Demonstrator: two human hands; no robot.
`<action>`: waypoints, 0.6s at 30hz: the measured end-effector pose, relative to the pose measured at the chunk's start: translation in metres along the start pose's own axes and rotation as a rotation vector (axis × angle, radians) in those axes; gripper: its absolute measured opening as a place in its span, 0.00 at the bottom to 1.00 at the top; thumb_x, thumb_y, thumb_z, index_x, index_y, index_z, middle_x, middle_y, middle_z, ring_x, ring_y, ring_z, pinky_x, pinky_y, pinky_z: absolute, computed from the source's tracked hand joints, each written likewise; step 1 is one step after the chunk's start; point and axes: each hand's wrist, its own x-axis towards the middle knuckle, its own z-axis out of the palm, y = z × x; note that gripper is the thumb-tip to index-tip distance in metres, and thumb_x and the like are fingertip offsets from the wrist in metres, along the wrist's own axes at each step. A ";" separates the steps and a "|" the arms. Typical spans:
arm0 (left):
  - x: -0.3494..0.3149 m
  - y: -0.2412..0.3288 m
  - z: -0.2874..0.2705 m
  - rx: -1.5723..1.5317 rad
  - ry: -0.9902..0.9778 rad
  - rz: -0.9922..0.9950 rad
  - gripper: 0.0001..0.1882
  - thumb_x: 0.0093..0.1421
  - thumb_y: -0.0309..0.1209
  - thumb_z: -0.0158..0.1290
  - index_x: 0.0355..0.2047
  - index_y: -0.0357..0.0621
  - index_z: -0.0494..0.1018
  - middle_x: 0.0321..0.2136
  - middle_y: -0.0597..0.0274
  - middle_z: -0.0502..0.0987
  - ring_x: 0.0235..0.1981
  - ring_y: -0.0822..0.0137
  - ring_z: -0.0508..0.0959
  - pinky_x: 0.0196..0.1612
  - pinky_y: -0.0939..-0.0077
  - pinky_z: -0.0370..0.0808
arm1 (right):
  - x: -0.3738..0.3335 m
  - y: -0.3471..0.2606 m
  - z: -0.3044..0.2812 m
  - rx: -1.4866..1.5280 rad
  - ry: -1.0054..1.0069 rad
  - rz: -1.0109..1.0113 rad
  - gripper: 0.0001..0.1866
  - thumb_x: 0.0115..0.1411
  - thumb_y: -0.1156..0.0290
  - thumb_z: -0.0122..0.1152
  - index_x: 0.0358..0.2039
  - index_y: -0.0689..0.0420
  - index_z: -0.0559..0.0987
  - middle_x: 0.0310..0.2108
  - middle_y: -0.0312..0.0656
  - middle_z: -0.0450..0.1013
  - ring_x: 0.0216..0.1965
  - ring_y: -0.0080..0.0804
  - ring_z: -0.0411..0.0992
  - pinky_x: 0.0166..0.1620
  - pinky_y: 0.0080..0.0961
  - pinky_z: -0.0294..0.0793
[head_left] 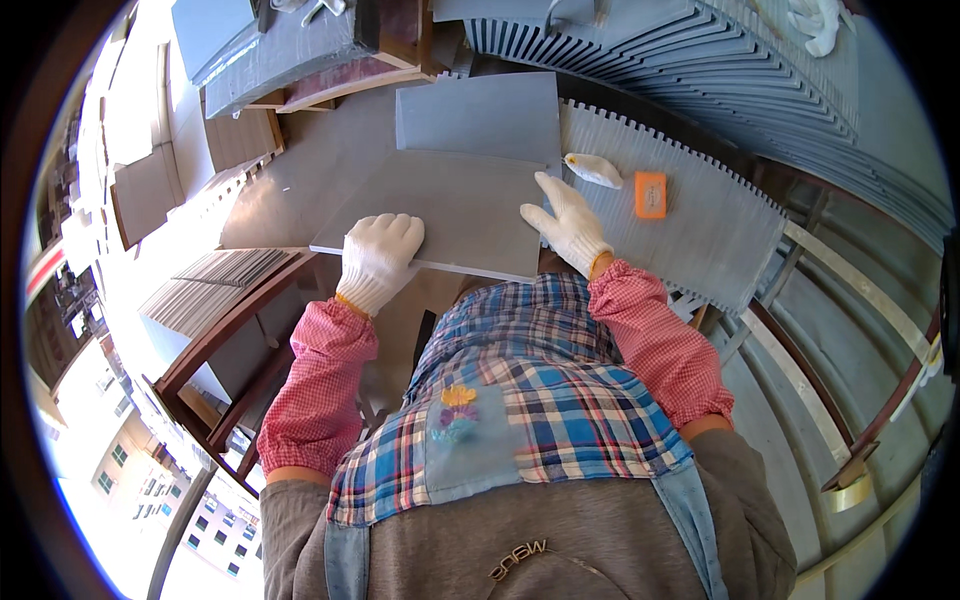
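A flat grey panel lies tilted across the work surface in front of me. My left hand, in a white knitted glove, rests on its near left part, fingers curled down on it. At the panel's right edge is my right hand, gloved too, with thumb and fingers spread and the fingertips at the edge. Partly under the far side of this panel lies another grey panel. To the right, on a ribbed grey board, sit an orange block and a crumpled white glove or cloth.
Grey panels with notched edges are stacked at the far right. A wrapped grey stack stands on a wooden pallet at far left. Thin boards sit in a brown frame on the left. Metal rails run along the right.
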 end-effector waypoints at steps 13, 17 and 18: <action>-0.012 0.004 0.008 -0.027 0.012 -0.035 0.15 0.42 0.32 0.65 0.29 0.46 0.72 0.26 0.62 0.74 0.31 0.59 0.80 0.33 0.64 0.77 | -0.078 -0.046 0.008 0.502 -0.141 0.238 0.56 0.63 0.47 0.65 0.77 0.65 0.45 0.76 0.64 0.48 0.77 0.56 0.50 0.75 0.39 0.54; -0.010 0.005 0.005 -0.017 0.001 -0.033 0.14 0.44 0.32 0.66 0.28 0.45 0.73 0.26 0.61 0.75 0.31 0.58 0.81 0.34 0.64 0.78 | -0.116 -0.037 0.025 0.327 -0.162 0.030 0.69 0.54 0.46 0.74 0.77 0.67 0.37 0.76 0.69 0.46 0.76 0.62 0.52 0.75 0.39 0.55; -0.008 0.003 0.005 -0.019 0.019 -0.029 0.14 0.44 0.32 0.67 0.28 0.45 0.73 0.25 0.61 0.76 0.30 0.58 0.81 0.34 0.64 0.78 | -0.121 -0.044 0.014 0.325 -0.241 0.113 0.68 0.56 0.49 0.73 0.77 0.65 0.34 0.77 0.68 0.45 0.77 0.60 0.50 0.74 0.41 0.56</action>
